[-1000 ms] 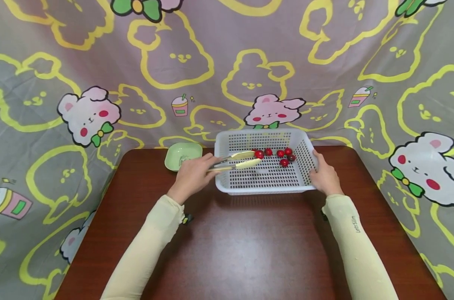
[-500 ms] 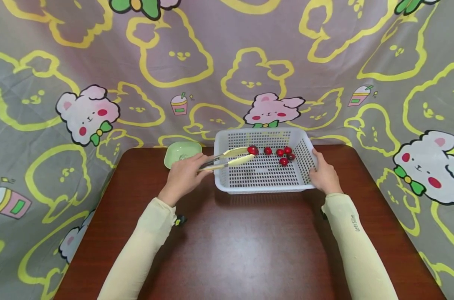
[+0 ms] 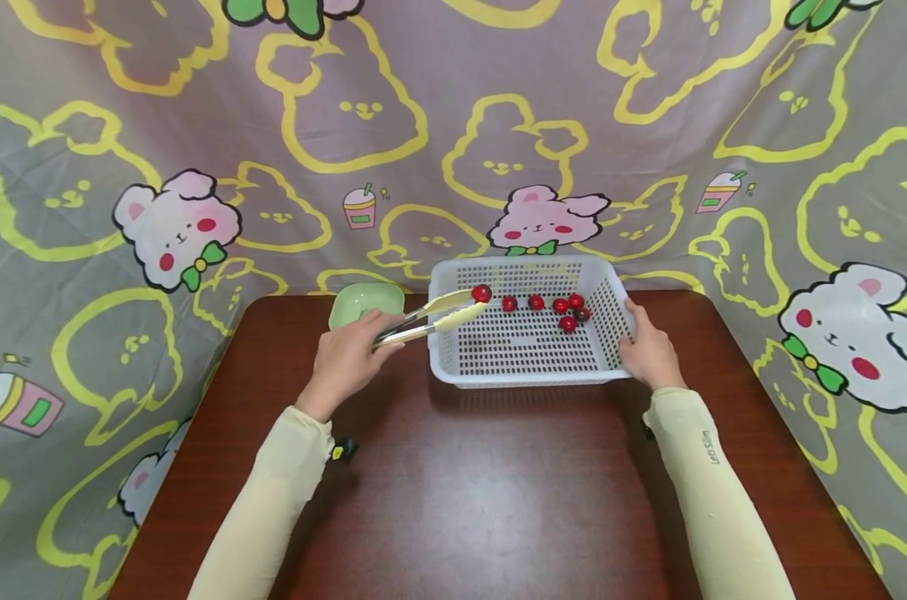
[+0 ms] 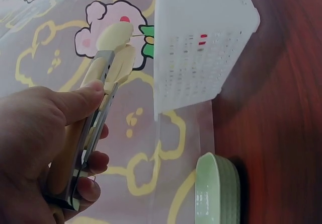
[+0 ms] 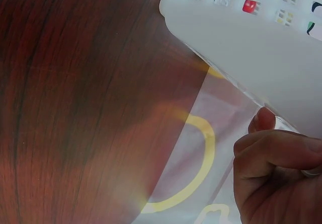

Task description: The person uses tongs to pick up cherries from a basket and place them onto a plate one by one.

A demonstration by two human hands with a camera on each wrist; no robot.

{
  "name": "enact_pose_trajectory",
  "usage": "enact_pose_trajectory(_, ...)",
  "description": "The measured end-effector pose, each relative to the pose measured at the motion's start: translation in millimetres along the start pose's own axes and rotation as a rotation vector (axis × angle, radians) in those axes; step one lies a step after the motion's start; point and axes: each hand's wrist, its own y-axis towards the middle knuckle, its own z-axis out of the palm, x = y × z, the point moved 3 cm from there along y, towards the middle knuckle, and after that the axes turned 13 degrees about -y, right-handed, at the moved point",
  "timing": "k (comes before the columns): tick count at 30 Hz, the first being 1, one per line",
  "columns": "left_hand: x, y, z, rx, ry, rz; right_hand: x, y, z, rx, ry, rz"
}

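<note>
My left hand (image 3: 352, 358) grips a pair of tongs (image 3: 423, 321) with metal arms and cream tips. At those tips is a shiny red cherry (image 3: 481, 293), over the left part of a white perforated basket (image 3: 528, 379). In the left wrist view, thumb and fingers wrap the tongs (image 4: 103, 83); the cherry is hidden there. My right hand (image 3: 651, 346) holds the basket's right end by its rim, and in the right wrist view its curled fingers meet the basket wall (image 5: 241, 48). Several more cherries (image 3: 568, 324) lie inside, mostly toward the right.
A light green bowl (image 3: 367, 300) stands just left of the basket, partly behind my left hand. The brown wooden table (image 3: 491, 483) extends toward me. A patterned cloth (image 3: 401, 100) hangs behind and along both sides.
My left hand has drawn the tongs and the cherry leftward across the basket, uncovering another cherry behind. The right hand and basket have stayed put.
</note>
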Motion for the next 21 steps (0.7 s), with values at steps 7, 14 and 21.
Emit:
enact_pose_trajectory(7,9.5,-7.1,-5.6,-0.051,0.005,0.000,0.2,-0.4,0.9,0.005,0.007,0.000)
enact_pose_trajectory(14,17.9,-12.8,-8.7,-0.076,-0.019,-0.034,-2.1,1.0,1.0,-0.018,-0.014,-0.019)
enact_pose_trajectory(21,28.8,-20.4,-12.9,-0.108,-0.018,-0.066,-1.6,2.3,2.9,-0.020,-0.012,-0.024)
